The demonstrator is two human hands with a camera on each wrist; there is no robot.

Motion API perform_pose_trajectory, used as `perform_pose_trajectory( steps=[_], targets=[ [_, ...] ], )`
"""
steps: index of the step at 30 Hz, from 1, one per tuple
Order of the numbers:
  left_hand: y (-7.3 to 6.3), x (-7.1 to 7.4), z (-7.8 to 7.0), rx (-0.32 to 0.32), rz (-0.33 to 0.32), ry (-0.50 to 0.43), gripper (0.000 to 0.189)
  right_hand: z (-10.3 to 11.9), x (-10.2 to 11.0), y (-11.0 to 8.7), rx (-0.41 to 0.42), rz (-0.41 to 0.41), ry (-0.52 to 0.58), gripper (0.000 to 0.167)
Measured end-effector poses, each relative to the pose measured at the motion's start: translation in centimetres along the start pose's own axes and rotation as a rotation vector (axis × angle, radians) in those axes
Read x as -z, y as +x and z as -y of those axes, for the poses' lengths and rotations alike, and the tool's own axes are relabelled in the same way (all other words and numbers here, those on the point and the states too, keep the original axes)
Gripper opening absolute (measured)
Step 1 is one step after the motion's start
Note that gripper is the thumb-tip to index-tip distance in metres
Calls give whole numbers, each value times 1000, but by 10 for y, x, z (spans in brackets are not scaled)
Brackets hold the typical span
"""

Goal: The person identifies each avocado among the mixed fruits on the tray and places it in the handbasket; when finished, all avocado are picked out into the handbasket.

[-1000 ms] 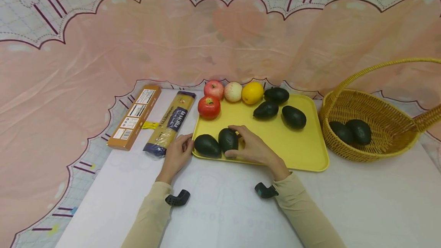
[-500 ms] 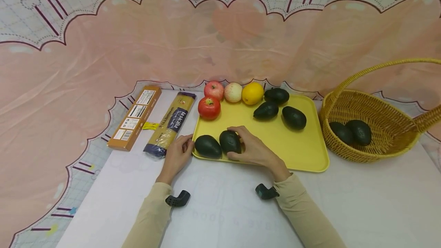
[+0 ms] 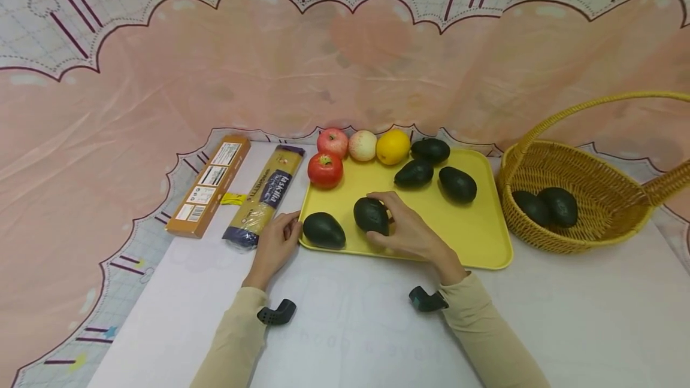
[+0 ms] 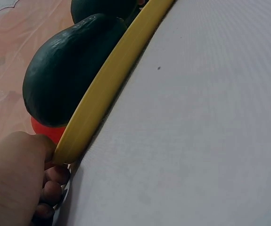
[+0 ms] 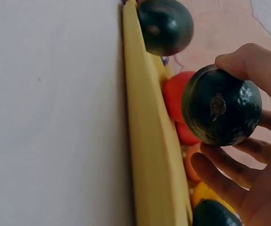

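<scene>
My right hand (image 3: 412, 235) grips a dark green avocado (image 3: 371, 215) between thumb and fingers, over the front left part of the yellow tray (image 3: 480, 238). In the right wrist view the held avocado (image 5: 220, 106) shows its stem end, and it appears raised above the tray's rim (image 5: 149, 141). My left hand (image 3: 276, 247) holds the tray's front left corner, thumb on the rim and fingers curled below in the left wrist view. Right beside that corner another avocado (image 3: 323, 230) lies on the tray.
Along the tray's back are a tomato (image 3: 325, 170), a red apple (image 3: 332, 142), a pale round fruit (image 3: 363, 145), a yellow fruit (image 3: 393, 146) and three avocados (image 3: 457, 184). A wicker basket (image 3: 571, 241) with two avocados stands right. Spaghetti (image 3: 266, 196) and a box (image 3: 210, 187) lie left.
My right hand has lifted its avocado and carried it rightward, away from the avocado at the corner, so a gap now shows between them. My left hand has stayed at the tray corner.
</scene>
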State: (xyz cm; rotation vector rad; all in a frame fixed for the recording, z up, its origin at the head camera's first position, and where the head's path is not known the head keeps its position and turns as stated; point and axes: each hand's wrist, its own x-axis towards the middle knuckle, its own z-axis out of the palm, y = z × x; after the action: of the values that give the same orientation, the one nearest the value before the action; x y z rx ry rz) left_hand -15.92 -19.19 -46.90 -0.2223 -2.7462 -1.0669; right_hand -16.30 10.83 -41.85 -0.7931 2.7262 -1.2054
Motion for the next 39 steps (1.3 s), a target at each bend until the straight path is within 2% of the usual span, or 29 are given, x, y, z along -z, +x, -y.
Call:
perform_pose_trajectory(
  steps=[10,18,27,39],
  targets=[
    [1,1,-3,0,-5,-7,28,-2,15,-7,-47,-55,-43,74],
    [1,1,-4,9,0,-9,28,-12,25,-19,-87,-79,-45,76],
    [0,-1,0,-3,-22,-4,27,-22,37,-31,-138,-124,-40,73],
    [1,0,0,6,3,3,29,-33,55,-47,-156,-153,-61,72]
  ],
)
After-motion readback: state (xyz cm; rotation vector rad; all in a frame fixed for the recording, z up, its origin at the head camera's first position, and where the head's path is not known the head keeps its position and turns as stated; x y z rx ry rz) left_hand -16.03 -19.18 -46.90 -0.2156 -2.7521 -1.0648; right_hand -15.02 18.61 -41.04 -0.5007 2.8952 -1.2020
